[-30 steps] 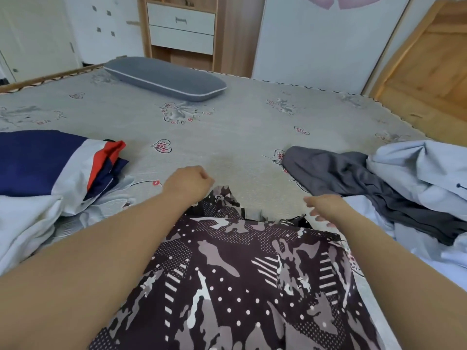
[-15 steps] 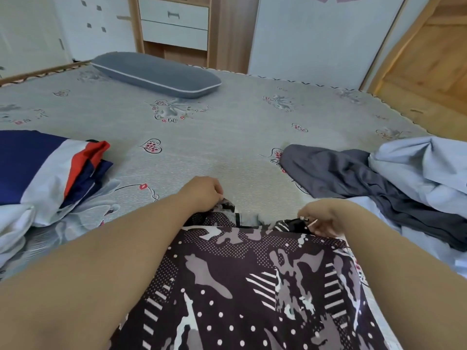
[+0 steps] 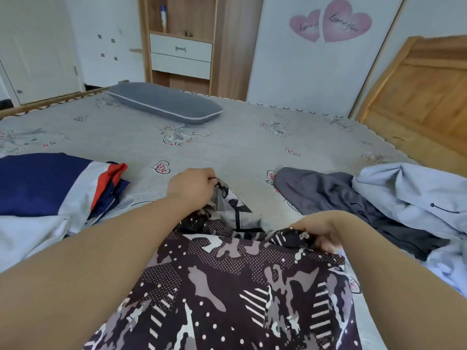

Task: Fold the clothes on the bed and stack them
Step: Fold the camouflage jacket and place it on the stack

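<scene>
Since half a second ago my left hand (image 3: 192, 184) has pulled its pinched corner up-frame; right hand (image 3: 319, 229) grips the other edge of the patterned shorts (image 3: 227, 286), lower centre on the bed (image 3: 240, 147). Spreading step; next, flatten, then fold.

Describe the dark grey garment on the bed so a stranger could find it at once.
Start at the bed and look along its right side. The dark grey garment lies crumpled there, against the pale blue clothes. It alone is plain charcoal, without pattern.

White walls (image 3: 106, 18) — wooden shelf unit (image 3: 180, 39)
</scene>
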